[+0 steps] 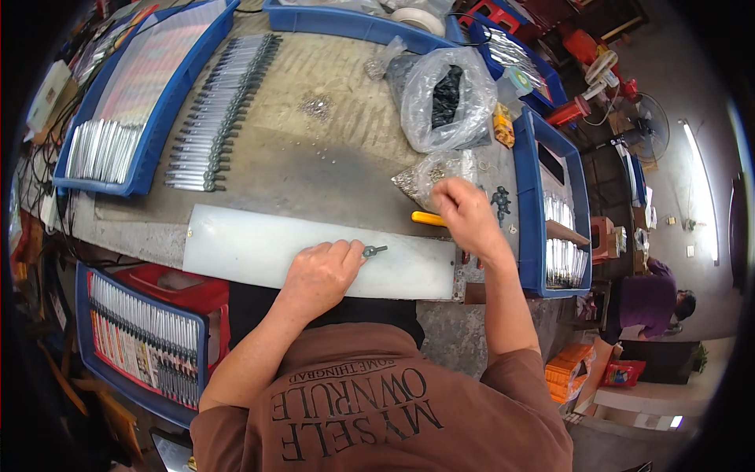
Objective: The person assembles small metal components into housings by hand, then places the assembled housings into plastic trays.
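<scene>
My left hand (321, 274) is closed over the white board (252, 240) along the table's near edge. A small dark grey-green fitting (377, 251) with a ringed end sticks out from its fingertips. My right hand (465, 214) is raised to the right, its fingers pinched together; whatever they hold is hidden. Just left of it shows a yellow tool handle (428, 219), partly behind the hand. Beyond the right hand lies an open plastic bag of small metal pieces (409, 186). Several dark fittings (501, 203) lie to its right.
A row of silver rods with dark ends (216, 126) lies left. Blue trays of rods (145, 169) (541, 271) flank the table; another blue tray (82, 334) stands lower left. A large clear bag (421, 118) holds dark parts. A person in purple (646, 300) is far right.
</scene>
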A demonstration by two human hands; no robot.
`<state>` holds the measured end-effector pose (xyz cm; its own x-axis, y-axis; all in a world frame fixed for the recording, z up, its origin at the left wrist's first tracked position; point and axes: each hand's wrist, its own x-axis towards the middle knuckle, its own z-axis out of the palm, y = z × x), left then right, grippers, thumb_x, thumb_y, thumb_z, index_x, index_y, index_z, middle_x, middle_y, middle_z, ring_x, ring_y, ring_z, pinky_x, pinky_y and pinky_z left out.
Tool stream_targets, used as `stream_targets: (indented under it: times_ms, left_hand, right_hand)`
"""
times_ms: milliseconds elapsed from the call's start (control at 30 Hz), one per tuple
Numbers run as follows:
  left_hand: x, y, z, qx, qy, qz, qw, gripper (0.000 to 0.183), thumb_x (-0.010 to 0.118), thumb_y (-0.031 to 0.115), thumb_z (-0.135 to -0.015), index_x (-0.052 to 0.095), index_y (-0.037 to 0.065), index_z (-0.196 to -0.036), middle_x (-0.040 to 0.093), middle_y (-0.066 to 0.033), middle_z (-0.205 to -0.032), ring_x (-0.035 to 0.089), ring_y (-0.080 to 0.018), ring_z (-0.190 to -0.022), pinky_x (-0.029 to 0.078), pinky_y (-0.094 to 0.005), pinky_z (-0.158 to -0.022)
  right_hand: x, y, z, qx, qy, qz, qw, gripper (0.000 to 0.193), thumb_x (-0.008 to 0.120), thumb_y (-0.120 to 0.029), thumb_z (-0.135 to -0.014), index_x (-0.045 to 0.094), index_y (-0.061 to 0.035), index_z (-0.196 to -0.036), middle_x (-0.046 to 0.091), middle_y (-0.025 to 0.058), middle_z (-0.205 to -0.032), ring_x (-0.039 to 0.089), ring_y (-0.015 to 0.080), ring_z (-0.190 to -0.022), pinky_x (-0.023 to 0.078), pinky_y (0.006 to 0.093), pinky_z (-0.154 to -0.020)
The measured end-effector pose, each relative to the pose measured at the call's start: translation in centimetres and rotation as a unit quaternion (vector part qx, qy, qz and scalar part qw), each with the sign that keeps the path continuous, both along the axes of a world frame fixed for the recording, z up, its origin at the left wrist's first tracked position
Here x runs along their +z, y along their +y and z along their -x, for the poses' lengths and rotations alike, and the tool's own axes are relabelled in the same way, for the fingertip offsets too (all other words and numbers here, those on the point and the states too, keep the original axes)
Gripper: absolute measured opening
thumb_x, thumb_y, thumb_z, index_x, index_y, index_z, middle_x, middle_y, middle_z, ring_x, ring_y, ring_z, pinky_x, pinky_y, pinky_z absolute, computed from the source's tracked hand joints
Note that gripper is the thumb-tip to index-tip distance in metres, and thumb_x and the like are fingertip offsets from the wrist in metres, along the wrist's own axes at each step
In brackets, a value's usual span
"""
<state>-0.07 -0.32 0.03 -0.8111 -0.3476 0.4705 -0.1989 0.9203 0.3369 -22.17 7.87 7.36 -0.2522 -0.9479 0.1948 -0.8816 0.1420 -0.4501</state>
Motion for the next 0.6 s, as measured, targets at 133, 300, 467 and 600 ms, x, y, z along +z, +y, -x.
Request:
stream_targets:
  times_ms: [133, 300, 467, 600]
  left_hand:
    - [0.2, 0.0, 0.0, 0.009, 0.003, 0.003, 1.0, 0.015, 0.06, 0.017, -0.074, 0.049, 0.006, -0.078, 0.045, -0.0024, -0.061, 0.052, -0.0151, -0.051, 0.043, -0.0282, -0.044]
    - [0.1, 0.0, 0.0, 0.002, 0.016, -0.002, 1.0, 0.017, 0.06, 0.017, -0.074, 0.046, 0.007, -0.073, 0.044, -0.0023, -0.06, 0.052, -0.0147, -0.05, 0.043, -0.0281, -0.044]
    - [0.0, 0.0, 0.0, 0.006, 0.02, -0.002, 1.0, 0.017, 0.06, 0.017, -0.074, 0.046, 0.008, -0.073, 0.044, -0.0022, -0.06, 0.052, -0.0146, -0.051, 0.044, -0.0279, -0.044]
    - [-0.2, 0.1, -0.1, 0.006, 0.017, -0.008, 1.0, 0.02, 0.063, 0.016, -0.071, 0.053, 0.006, -0.085, 0.046, -0.0028, -0.062, 0.053, -0.0163, -0.051, 0.042, -0.0287, -0.046]
  right_hand:
    - [-1.8, 0.8, -4.4, 0.076, -0.113, 0.004, 0.991, 0.004, 0.055, -0.004, -0.078, 0.054, 0.0, -0.079, 0.054, 0.0105, -0.074, 0.053, 0.0248, -0.068, 0.043, 0.031, -0.063]
    - [-3.7, 1.1, -6.8, 0.084, -0.113, 0.041, 0.989, 0.006, 0.058, -0.002, -0.075, 0.053, -0.0016, -0.08, 0.052, 0.0123, -0.071, 0.053, 0.0298, -0.064, 0.042, 0.0366, -0.055]
    - [-4.4, 1.3, -7.3, 0.08, -0.076, 0.065, 0.992, 0.007, 0.059, -0.001, -0.074, 0.053, -0.0021, -0.079, 0.05, 0.0114, -0.068, 0.052, 0.0292, -0.061, 0.041, 0.0369, -0.053]
    - [-4.4, 1.5, -7.4, 0.08, -0.059, 0.057, 0.993, 0.007, 0.059, -0.002, -0.074, 0.053, -0.0024, -0.079, 0.049, 0.011, -0.067, 0.052, 0.0287, -0.06, 0.041, 0.0372, -0.053]
